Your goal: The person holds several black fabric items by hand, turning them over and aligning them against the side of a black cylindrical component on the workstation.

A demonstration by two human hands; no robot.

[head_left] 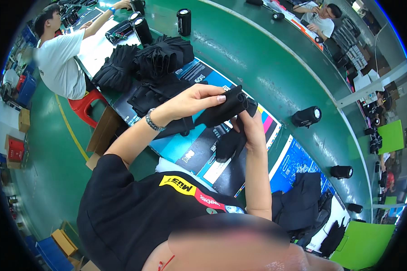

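"Closest in, what about the left hand?"

"Pinching a soft, rolled black fabric piece from its left side, fingers nearly closed, with the thumb flat on top."

"And the right hand?"

"Gripping the same piece at its right end, fingers curled tight, partly hidden behind cloth."

"Just below?"

"Another dark, limp cloth, close under the right hand. Cannot tell whether joined to the first."

"Farther out?"

"Beneath both hands, glossy blue-and-black printed sheets. Past the left hand, a heap of gathered black fabric pieces. Off to the right, on the green bench, a black cylinder with a pale round end."
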